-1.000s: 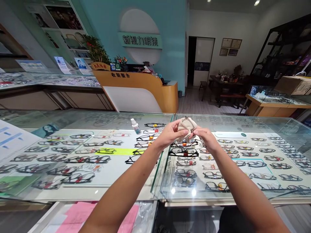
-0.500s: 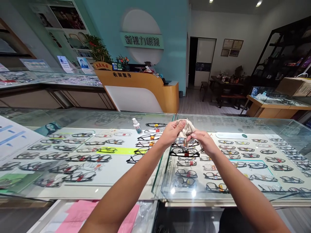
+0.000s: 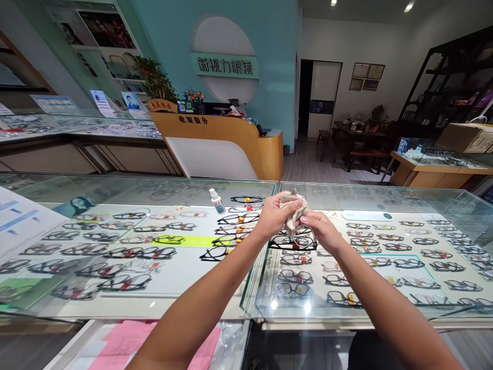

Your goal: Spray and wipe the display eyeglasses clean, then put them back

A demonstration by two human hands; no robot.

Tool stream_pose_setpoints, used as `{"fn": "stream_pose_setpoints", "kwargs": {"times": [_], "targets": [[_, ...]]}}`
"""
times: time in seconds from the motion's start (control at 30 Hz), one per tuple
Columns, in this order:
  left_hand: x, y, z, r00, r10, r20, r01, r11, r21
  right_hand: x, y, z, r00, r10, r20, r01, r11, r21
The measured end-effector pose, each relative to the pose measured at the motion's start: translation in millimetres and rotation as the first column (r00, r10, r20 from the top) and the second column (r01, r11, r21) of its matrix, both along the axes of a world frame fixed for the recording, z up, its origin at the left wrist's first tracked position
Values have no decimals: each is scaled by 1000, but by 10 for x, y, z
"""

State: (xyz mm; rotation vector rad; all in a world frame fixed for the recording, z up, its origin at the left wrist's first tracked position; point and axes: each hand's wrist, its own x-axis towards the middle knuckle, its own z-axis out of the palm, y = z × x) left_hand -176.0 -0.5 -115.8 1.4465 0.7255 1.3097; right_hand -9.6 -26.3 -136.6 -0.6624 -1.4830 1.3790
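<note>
My left hand [image 3: 271, 216] is closed round a crumpled beige cloth [image 3: 291, 209], with the thumb pressed over its top. The fingers of my right hand [image 3: 322, 229] pinch the cloth's right side. A thin pale edge hangs below the cloth; whether something is wrapped inside I cannot tell. Both hands are above the glass display counter, near the seam between its two cases. Just beneath them lies a dark eyeglass frame [image 3: 278, 245]. To the left a small white spray bottle [image 3: 216, 201] stands upright, beside a column of eyeglass frames [image 3: 238, 219].
Rows of eyeglass frames fill the left case [image 3: 127, 281] and right case [image 3: 398, 246]. Below the counter, pink paper [image 3: 125, 344] lies in an open drawer. A tilted white sheet [image 3: 26, 218] is at the left. Beyond stands a wooden service desk [image 3: 269, 154].
The cloth has turned and bunched differently between my hands, and my left thumb lies further over it. Both hands have dropped slightly. The bottle and frames stay in place.
</note>
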Motion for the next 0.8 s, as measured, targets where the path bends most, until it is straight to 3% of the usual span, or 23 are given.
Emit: {"fn": "stream_pose_setpoints", "kwargs": {"times": [0.2,0.33,0.43,0.5,0.6,0.67,0.8], "targets": [[56,23,12,983,-2,185,15,998,-69,98,-6,83,999,-45,23,43,994,99],[53,86,34,932,41,360,4,992,-123,232,4,212,980,-168,-103,178,980,92],[34,84,36,923,21,384,37,989,-141,342,62,262,932,-284,-226,302,952,49],[28,32,38,950,-68,303,125,977,-170,397,120,254,903,-328,-278,345,939,15],[46,-92,41,948,-308,82,318,923,-217,437,201,208,889,-346,-301,358,934,-15],[78,-172,28,885,-458,-85,433,876,-214,443,238,179,888,-350,-297,360,933,-22],[184,-267,-78,721,-621,-307,586,783,-209,442,279,148,889,-355,-288,365,931,-21]]}}
